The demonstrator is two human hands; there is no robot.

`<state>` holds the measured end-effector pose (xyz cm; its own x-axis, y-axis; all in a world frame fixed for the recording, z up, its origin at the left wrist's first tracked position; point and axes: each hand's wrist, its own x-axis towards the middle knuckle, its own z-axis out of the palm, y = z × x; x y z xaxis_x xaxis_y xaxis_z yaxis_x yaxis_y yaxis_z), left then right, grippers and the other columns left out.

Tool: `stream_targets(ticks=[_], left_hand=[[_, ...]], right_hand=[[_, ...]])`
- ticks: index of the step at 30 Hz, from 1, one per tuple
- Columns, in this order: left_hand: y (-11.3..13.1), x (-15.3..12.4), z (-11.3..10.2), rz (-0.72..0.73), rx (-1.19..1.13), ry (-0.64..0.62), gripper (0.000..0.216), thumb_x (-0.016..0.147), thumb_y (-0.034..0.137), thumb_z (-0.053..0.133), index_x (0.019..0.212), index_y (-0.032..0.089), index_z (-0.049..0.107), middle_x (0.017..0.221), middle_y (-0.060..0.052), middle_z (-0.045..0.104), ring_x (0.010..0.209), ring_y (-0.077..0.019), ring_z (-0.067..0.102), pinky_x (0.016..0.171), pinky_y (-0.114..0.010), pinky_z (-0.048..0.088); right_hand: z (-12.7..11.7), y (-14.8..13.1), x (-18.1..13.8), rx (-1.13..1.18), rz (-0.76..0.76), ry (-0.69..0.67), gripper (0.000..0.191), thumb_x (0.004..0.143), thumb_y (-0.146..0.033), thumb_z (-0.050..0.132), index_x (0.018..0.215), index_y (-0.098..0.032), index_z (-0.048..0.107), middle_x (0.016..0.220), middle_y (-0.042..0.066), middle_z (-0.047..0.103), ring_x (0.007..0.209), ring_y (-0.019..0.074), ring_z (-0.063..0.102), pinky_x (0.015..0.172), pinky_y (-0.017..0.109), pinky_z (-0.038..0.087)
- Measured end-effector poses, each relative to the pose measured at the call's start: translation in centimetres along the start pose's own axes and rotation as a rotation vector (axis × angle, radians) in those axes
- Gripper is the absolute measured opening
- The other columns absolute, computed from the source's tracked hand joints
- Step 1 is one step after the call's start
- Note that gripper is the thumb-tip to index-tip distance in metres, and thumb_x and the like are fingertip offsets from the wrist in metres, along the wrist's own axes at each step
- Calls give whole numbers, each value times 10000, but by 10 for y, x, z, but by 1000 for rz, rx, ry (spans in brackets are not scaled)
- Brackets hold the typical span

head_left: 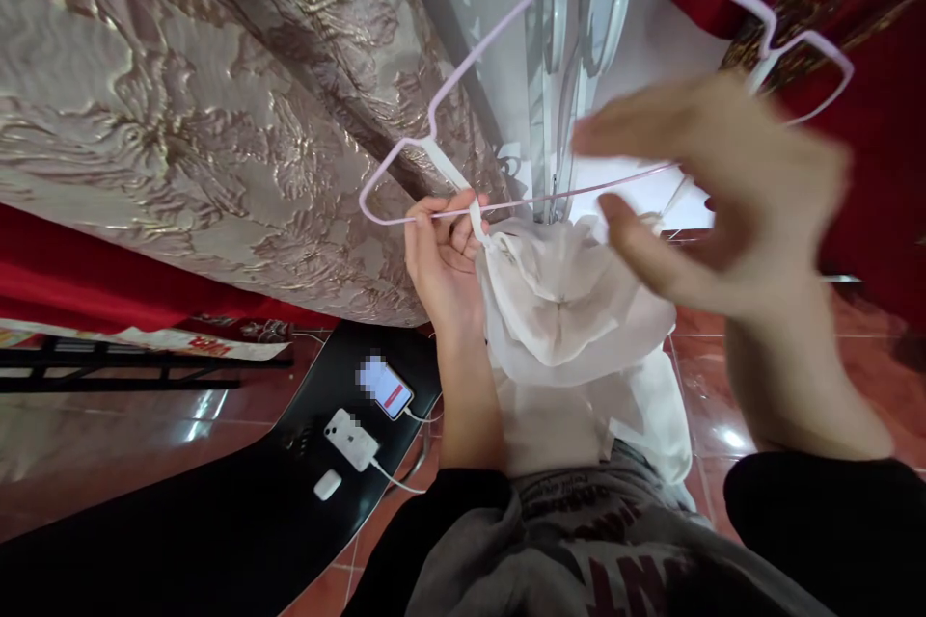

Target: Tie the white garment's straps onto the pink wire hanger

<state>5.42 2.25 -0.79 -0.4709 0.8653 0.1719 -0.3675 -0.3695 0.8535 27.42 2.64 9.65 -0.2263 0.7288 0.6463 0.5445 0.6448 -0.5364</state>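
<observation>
A pale lilac wire hanger point(506, 29) hangs tilted in front of me. My left hand point(443, 255) is closed on the hanger's lower bar near its left corner, pinching a strap of a white garment point(571, 308) there. The garment droops in folds below the bar toward my lap. My right hand point(723, 202) is blurred by motion, close to the camera, fingers apart and holding nothing, just right of the garment and in front of the hanger's right end.
A beige and gold embossed curtain point(203, 96) fills the upper left. Below sits a black table point(238, 501) with two phones point(385, 388) on cables and a small white case point(328, 484). Red cloth point(854, 39) hangs at right. The floor is red tile point(723, 386).
</observation>
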Motion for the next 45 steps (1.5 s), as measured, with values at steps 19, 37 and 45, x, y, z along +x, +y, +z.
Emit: stream_targets(ticks=[19, 37, 45], left_hand=[[-20, -32, -1, 165, 239, 34, 260, 888, 422, 875, 982, 230, 727, 910, -18, 709, 855, -155, 691, 887, -297, 563], [49, 15, -17, 192, -47, 173, 298, 1080, 414, 553, 1231, 285, 776, 1449, -11, 739, 1267, -243, 707, 668, -277, 524], [17, -1, -27, 124, 40, 301, 367, 794, 298, 896, 1153, 258, 832, 1237, -92, 830, 512, -34, 542, 384, -198, 223]], right_hand=[[97, 56, -44, -173, -98, 45, 277, 1053, -343, 575, 1261, -285, 748, 1044, 25, 800, 972, 227, 649, 990, 442, 405], [78, 47, -56, -90, -170, 11, 353, 1022, -227, 592, 1348, -307, 703, 1196, 29, 811, 1062, 224, 697, 1007, 427, 413], [71, 47, -55, -84, -101, -106, 358, 1038, -280, 593, 1383, -315, 684, 1241, 30, 797, 1125, 227, 693, 1056, 440, 397]])
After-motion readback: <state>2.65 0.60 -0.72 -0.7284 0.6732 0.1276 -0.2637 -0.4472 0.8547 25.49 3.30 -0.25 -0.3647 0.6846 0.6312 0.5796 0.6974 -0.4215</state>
